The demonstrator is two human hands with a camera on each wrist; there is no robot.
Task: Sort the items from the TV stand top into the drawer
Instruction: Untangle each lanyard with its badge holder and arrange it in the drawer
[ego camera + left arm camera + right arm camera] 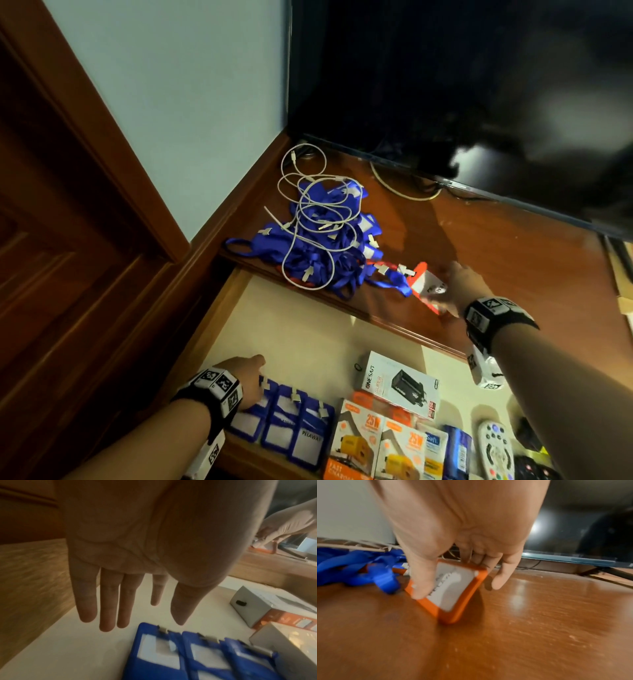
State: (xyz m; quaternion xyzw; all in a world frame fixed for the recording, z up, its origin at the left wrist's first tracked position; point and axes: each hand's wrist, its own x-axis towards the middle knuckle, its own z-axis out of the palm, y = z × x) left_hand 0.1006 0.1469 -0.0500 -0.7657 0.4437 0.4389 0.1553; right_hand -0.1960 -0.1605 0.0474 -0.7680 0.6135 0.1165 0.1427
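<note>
The right hand [453, 536] pinches the orange badge holder [453, 588] on the TV stand top [539, 615], thumb on its face and fingers [498, 580] behind. Its strap runs into the blue lanyards [318, 240], so lift slowly and free it first. The left hand [130, 547] hangs released over the blue badge holders [188, 655] in the drawer [301, 335]; place it beside them.

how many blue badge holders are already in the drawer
3, side by side in the drawer's front left corner: left one under the left hand, middle one, right one. More may be buried in the lanyard pile on the stand.
</note>
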